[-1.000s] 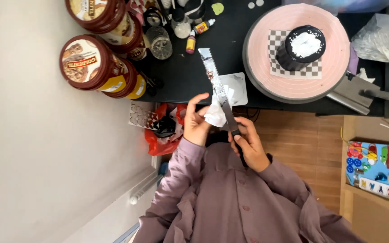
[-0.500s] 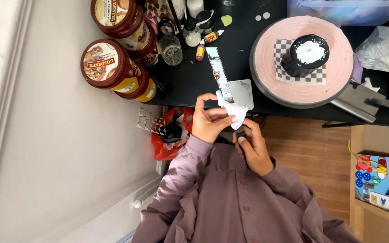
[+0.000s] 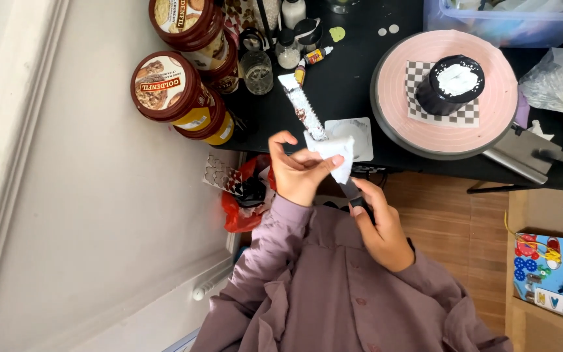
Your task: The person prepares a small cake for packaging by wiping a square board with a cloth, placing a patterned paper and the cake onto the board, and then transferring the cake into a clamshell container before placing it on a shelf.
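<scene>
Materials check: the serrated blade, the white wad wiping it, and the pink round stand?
Serrated blade: likely steel, dull grey sheen, smeared with white and brown residue.
White wad: paper tissue or cloth, soft crumpled folds; cannot tell which.
Pink stand: probably plastic, matte, uniform colour, moulded rim.

The knife point(image 3: 304, 111) has a shiny metal blade with bumpy teeth. The tissue point(image 3: 331, 152) is soft white paper. The table point(image 3: 346, 78) is smooth and black. The shirt point(image 3: 360, 293) is purple cloth. The floor point(image 3: 451, 215) is wood.
</scene>
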